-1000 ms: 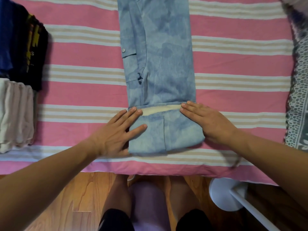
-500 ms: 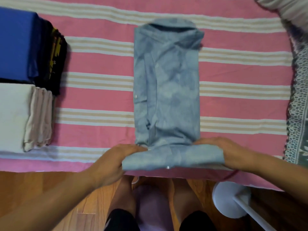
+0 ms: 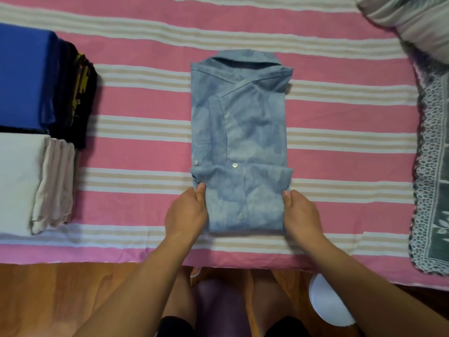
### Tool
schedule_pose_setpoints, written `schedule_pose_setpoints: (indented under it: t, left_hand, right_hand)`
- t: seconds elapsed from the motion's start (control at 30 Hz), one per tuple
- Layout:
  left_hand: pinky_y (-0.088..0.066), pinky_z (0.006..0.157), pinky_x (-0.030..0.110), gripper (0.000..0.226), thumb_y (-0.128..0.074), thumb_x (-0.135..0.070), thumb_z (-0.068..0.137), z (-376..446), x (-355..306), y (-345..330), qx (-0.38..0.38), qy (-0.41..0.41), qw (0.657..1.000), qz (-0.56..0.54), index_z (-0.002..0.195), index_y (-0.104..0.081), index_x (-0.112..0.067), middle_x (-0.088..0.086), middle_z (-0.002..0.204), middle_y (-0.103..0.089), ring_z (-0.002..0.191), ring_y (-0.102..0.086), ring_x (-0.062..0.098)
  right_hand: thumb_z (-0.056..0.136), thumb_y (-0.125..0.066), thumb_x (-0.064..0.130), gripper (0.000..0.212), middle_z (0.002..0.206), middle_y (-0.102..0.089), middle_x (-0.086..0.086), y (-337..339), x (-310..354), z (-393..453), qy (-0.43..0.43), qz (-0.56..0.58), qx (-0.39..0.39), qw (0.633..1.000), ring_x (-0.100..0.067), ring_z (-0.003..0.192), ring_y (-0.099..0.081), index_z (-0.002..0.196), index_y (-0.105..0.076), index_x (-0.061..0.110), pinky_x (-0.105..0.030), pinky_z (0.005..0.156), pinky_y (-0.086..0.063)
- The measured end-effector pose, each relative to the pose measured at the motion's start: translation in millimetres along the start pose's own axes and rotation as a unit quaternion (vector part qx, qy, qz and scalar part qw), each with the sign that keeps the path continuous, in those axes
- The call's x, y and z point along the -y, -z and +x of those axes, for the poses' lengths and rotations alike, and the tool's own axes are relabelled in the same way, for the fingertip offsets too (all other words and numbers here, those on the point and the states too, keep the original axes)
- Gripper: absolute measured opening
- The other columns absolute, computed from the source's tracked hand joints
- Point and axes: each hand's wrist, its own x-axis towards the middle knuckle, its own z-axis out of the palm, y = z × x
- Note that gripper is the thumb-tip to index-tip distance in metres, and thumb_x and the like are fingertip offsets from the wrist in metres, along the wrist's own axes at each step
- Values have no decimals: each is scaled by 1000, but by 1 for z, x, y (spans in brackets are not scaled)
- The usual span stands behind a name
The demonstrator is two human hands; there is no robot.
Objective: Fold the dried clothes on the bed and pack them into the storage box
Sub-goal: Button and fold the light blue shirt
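The blue tie-dye shirt (image 3: 239, 142) lies flat at the centre of the bed (image 3: 145, 98), folded into a narrow rectangle with its collar at 12 o'clock. Its lower section is doubled up over the body, forming a thicker block at the 6 o'clock end. Three metal snap buttons are visible on this end of the garment.

The left hand (image 3: 187, 212) grips the doubled section at its 9 o'clock edge, thumb on top of the fabric and fingers tucked out of sight below. The right hand (image 3: 300, 212) grips the 3 o'clock edge in the same manner, thumb on top.

The bed carries a pink sheet with beige and white stripes. At 9 o'clock from the shirt, well apart from it, folded clothes sit in a group: a blue garment (image 3: 24, 79), a black garment with yellow print (image 3: 77, 93) just beside it, a white garment (image 3: 17, 181), and a pale beige garment (image 3: 54, 183) touching the white one. At 3 o'clock, a grey-green lace-patterned cloth (image 3: 431, 166) lies along the bed edge. At 1 o'clock, a grey bundle of fabric (image 3: 413, 18) is partly in view.

At 6 o'clock, a wooden floor (image 3: 60, 300) and a white round object (image 3: 328, 305) are visible.
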Motion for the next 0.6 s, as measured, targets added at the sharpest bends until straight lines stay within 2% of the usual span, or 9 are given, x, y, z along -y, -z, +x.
schedule_pose_setpoints:
  t: [0.1,0.17,0.23,0.27,0.3,0.37,0.47,0.53,0.6]
  left_hand:
    - [-51,71,44,40,-36,-49,105,-9,-3,7,-128,-8,992,2,89,-55,-17,6,84,-62,79,-60,33]
    - [-48,89,48,26,-50,-36,101,-26,-12,6,-234,-142,961,36,115,-58,-15,12,112,-61,104,-57,34]
    - [-39,108,51,44,-53,-35,97,-43,-27,-10,-193,-328,917,119,137,-56,-17,16,141,-51,133,-45,36]
    - [-32,116,52,51,-51,-39,98,-46,-32,-23,-150,-378,899,165,146,-52,-20,16,153,-43,145,-35,37]
    - [-24,121,53,56,-47,-43,99,-43,-35,-35,-120,-388,893,196,151,-47,-23,14,162,-33,152,-23,36]
    - [-13,125,54,61,-42,-50,101,-26,-38,-50,-90,-344,907,226,157,-36,-27,11,168,-16,156,-7,34]
    - [-7,123,61,65,-38,-57,100,-1,-34,-60,-74,-296,916,261,160,-25,-34,6,170,-8,157,0,32]
    - [-4,118,70,65,-31,-60,100,5,-36,-65,-62,-267,921,278,160,-16,-40,3,171,-3,157,5,31]
    - [0,114,74,65,-25,-61,100,6,-38,-68,-53,-247,924,287,160,-6,-43,-1,170,5,156,12,30]
  right_hand:
    - [109,-28,35,41,71,-48,3,-5,4,-2,-26,3,-10,1000,-19,66,-45,85,-54,14,-34,64,-31]
    - [109,-28,35,41,70,-48,4,-6,5,-2,-43,16,-17,999,-21,67,-47,84,-54,14,-34,64,-32]
    - [108,-28,36,43,73,-52,2,-7,4,0,-46,27,-27,998,-26,73,-51,84,-55,14,-34,65,-34]
    - [108,-28,37,43,76,-55,-1,-8,3,1,-42,24,-29,998,-27,75,-51,84,-56,14,-34,66,-34]
    - [108,-28,37,42,80,-58,-4,-9,3,3,-37,17,-29,999,-27,76,-50,85,-56,15,-34,67,-34]
    - [108,-29,36,40,89,-64,-10,-8,4,5,-38,6,-29,999,-27,76,-50,85,-55,16,-33,68,-34]
    - [106,-35,36,30,90,-65,-10,3,13,3,-12,-20,-78,997,-29,78,-54,91,-53,17,-36,67,-37]
    - [103,-45,28,16,102,-60,-8,10,25,-7,85,-55,-187,977,-30,93,-57,107,-54,15,-40,76,-45]
    - [99,-50,23,34,133,-52,-11,10,46,-16,235,-67,-233,941,-31,124,-48,132,-51,13,-46,103,-41]
